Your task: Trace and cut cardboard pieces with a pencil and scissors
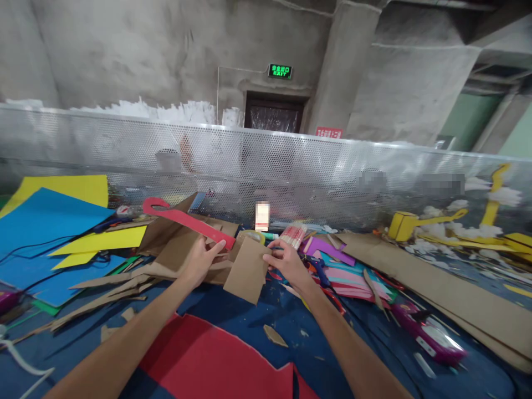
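My left hand point(203, 259) is closed on a long red strip point(192, 223) with a hooked far end, cut from sheet material. Between finger and thumb, my right hand point(286, 260) pinches the right edge of a brown cardboard piece point(248, 270). The cardboard hangs tilted above the blue table point(233, 312), just right of the red strip's near end. Below my forearms lies a large red sheet point(216, 354) with a curved edge. Behind the cardboard, a roll of tape point(261, 237) is partly hidden.
Blue sheets point(45, 238) and yellow sheets point(78, 188) lie at the left. Cardboard scraps point(170, 244) surround my left hand. At the right are a glue gun point(318, 269), a purple power strip point(430, 332) and long cardboard point(415, 271). A perforated metal panel point(199, 155) stands behind.
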`<state>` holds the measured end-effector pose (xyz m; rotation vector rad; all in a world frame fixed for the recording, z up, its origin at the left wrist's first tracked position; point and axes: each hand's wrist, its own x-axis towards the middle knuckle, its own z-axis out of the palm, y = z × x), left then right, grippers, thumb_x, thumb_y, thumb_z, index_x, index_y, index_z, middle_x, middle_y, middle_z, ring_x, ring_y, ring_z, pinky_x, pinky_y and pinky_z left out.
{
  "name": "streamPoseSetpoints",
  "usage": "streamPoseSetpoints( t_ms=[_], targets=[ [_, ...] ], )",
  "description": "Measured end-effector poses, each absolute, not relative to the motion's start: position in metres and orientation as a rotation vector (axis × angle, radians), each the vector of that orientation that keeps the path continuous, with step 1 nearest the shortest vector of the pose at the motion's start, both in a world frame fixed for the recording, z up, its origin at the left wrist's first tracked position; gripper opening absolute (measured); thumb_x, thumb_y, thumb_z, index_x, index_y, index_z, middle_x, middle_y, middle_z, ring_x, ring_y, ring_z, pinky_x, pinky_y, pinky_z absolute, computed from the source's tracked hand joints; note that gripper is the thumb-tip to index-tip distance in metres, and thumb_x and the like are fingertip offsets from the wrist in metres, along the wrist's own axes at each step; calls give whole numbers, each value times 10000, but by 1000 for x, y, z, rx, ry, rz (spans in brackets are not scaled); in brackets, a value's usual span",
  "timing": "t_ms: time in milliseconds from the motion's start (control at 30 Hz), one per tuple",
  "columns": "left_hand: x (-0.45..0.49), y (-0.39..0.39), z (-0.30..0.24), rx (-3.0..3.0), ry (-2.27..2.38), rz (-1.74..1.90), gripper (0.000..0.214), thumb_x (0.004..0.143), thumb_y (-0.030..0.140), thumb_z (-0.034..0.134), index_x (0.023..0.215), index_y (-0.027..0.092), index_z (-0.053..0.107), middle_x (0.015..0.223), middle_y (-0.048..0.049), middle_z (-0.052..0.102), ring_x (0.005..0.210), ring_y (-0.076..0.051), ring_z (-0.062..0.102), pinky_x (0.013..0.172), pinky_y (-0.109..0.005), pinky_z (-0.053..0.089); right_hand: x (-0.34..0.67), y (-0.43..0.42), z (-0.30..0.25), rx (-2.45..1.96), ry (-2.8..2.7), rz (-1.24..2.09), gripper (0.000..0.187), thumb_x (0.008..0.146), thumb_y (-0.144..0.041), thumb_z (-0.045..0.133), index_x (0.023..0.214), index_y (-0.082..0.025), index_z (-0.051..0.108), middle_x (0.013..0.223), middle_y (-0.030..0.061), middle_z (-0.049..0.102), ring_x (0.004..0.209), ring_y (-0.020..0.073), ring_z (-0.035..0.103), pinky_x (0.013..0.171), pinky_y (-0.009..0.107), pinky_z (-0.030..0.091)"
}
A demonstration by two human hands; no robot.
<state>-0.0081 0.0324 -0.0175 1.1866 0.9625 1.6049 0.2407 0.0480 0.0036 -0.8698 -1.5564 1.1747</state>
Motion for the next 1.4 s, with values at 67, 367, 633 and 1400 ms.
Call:
streamPoseSetpoints(
  t_ms=[67,367,633,1400],
  targets=[
    [-5,30,-16,1186,954,1599,429,767,409,748,1050,211,494,1010,-68,725,801,-191,721,696,-313,593,241,49,3,-867,-1536,1143,373,661,-366,797,888,-218,541,696,-21,652,603,143,595,580,283,508],
    [6,21,-12,1194,991,1604,459,769,407,740,1093,220,472,1065,-83,722,850,-217,730,717,-337,600,244,50,3,-875,-1480,1000,330,690,-355,767,896,-230,542,713,-42,583,598,133,575,565,278,510],
    [11,19,-12,1204,988,1595,451,765,425,743,1053,219,463,1047,-80,718,861,-227,734,758,-369,607,244,55,-3,-846,-1440,1035,423,660,-392,801,899,-230,492,712,-55,567,595,135,588,550,279,514],
    [13,19,-14,1220,986,1593,480,758,435,745,1075,223,453,986,-71,719,877,-237,733,750,-368,605,243,54,-2,-854,-1439,1050,399,654,-364,798,861,-225,486,698,-49,555,613,143,598,542,291,541]
  ],
)
